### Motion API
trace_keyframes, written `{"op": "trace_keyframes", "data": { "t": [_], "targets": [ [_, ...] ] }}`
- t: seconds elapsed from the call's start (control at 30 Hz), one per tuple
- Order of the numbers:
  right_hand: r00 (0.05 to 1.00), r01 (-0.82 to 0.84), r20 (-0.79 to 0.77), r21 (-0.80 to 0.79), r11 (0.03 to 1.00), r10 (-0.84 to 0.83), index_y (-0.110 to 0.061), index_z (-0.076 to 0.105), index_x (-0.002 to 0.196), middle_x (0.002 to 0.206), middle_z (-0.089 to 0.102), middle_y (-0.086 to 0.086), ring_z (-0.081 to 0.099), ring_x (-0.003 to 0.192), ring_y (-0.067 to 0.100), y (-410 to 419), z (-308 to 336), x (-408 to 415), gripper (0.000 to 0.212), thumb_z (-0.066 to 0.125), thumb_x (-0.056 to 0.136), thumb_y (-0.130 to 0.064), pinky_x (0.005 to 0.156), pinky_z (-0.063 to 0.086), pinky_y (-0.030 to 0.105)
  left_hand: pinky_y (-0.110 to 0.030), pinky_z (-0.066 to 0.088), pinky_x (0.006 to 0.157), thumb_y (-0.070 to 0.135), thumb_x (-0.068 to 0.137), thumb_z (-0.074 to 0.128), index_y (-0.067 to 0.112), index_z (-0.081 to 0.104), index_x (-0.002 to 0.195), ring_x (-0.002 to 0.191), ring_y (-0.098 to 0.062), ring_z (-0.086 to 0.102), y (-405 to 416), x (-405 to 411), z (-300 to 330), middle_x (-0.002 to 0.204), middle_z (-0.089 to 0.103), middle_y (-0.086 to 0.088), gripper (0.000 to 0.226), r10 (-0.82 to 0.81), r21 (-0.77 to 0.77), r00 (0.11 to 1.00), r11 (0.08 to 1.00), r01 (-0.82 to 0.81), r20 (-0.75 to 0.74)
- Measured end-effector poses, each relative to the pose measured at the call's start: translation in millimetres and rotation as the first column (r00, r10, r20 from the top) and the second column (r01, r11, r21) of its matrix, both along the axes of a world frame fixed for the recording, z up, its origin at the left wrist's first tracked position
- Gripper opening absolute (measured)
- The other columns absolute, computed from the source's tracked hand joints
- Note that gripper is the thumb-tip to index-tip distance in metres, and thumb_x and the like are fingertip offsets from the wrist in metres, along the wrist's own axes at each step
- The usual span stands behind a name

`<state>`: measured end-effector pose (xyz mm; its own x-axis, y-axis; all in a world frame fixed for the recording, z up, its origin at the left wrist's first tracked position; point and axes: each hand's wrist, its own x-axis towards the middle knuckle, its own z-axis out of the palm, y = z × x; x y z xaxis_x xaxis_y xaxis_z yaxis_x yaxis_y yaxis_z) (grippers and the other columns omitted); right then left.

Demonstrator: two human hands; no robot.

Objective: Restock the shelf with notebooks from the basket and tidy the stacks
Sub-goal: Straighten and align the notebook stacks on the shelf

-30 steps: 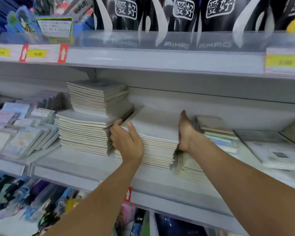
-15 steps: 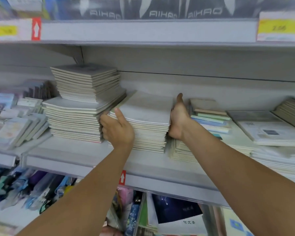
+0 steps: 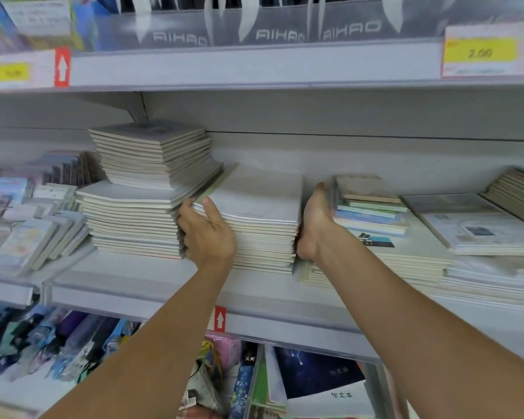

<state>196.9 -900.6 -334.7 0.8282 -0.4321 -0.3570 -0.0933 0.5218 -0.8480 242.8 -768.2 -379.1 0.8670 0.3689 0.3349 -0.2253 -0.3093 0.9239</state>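
Observation:
A stack of pale grey notebooks point(image 3: 254, 201) stands in the middle of the white shelf point(image 3: 127, 290). My left hand point(image 3: 208, 234) grips its left side, thumb on the top cover and fingers curled round the edges. My right hand point(image 3: 313, 219) presses flat against its right side, with the fingers hidden in the gap beside the neighbouring stack. A taller two-tier notebook stack point(image 3: 152, 164) touches the middle stack on the left. A lower stack topped with coloured notebooks point(image 3: 371, 204) lies on the right. No basket is in view.
Small wrapped notebooks point(image 3: 28, 237) fill the shelf's left end and flat wide books point(image 3: 478, 228) its right end. An upper shelf with price tags point(image 3: 480, 52) hangs close above. Below are pens and dark-covered books point(image 3: 318, 376).
Both hands have stayed on the two sides of the middle stack. My view has tilted down, so more of the lower shelf shows.

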Motion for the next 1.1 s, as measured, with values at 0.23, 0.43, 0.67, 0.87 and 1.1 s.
{"op": "trace_keyframes", "data": {
  "t": [0.23,0.43,0.67,0.87,1.1],
  "targets": [
    [0.995,-0.055,0.079,0.022,0.998,0.053,-0.025,0.066,0.122,0.113,0.072,0.008,0.069,0.098,0.028,13,-20,-11,0.083,0.034,0.078,-0.088,0.085,0.057,0.04,-0.034,0.03,0.091,0.045,0.104,0.021,0.01,0.039,0.131,0.123,-0.033,0.044,8,3,1,0.145,0.04,-0.016,0.048,-0.053,0.036,0.998,0.998,0.055,-0.042],
    [0.996,-0.06,0.067,-0.047,0.997,0.063,-0.031,0.06,0.132,0.127,0.067,0.007,0.064,0.114,0.03,23,-15,-27,0.095,0.034,0.067,-0.094,0.103,0.049,0.05,-0.042,0.032,0.104,0.051,0.101,0.028,0.013,0.039,0.132,0.129,-0.033,0.041,22,2,6,0.142,0.041,-0.015,0.05,-0.18,0.028,0.981,0.983,0.183,-0.072],
    [0.997,-0.062,0.014,-0.307,0.95,0.07,-0.033,0.031,0.153,0.157,0.031,-0.008,0.03,0.144,0.018,54,-33,-71,0.077,0.027,0.09,-0.078,0.118,0.02,0.041,-0.03,0.043,0.101,0.061,0.046,0.089,0.028,0.047,0.134,0.111,-0.009,0.056,62,-5,-10,0.119,0.061,0.018,0.103,-0.439,0.016,0.869,0.891,0.454,-0.23],
    [0.99,-0.123,-0.121,-0.463,0.878,0.075,-0.011,0.051,0.082,0.078,0.048,0.003,0.044,0.072,0.013,34,-40,-72,0.032,0.036,0.091,0.016,0.073,0.042,0.02,-0.041,0.055,0.093,-0.006,0.054,0.086,0.013,0.068,0.098,0.1,-0.025,0.067,78,15,-18,0.101,0.072,-0.003,0.051,-0.477,-0.077,0.808,0.873,0.482,-0.346],
    [0.996,-0.083,-0.068,-0.378,0.922,0.062,-0.016,0.06,0.132,0.108,0.063,-0.004,0.046,0.078,0.008,34,-50,-66,0.062,0.026,0.091,0.015,0.067,0.034,0.018,-0.036,0.052,0.091,-0.022,0.071,0.06,0.008,0.067,0.097,0.103,-0.027,0.064,85,26,-23,0.098,0.069,-0.004,0.04,-0.491,-0.115,0.808,0.869,0.482,-0.326]
  ]
}}
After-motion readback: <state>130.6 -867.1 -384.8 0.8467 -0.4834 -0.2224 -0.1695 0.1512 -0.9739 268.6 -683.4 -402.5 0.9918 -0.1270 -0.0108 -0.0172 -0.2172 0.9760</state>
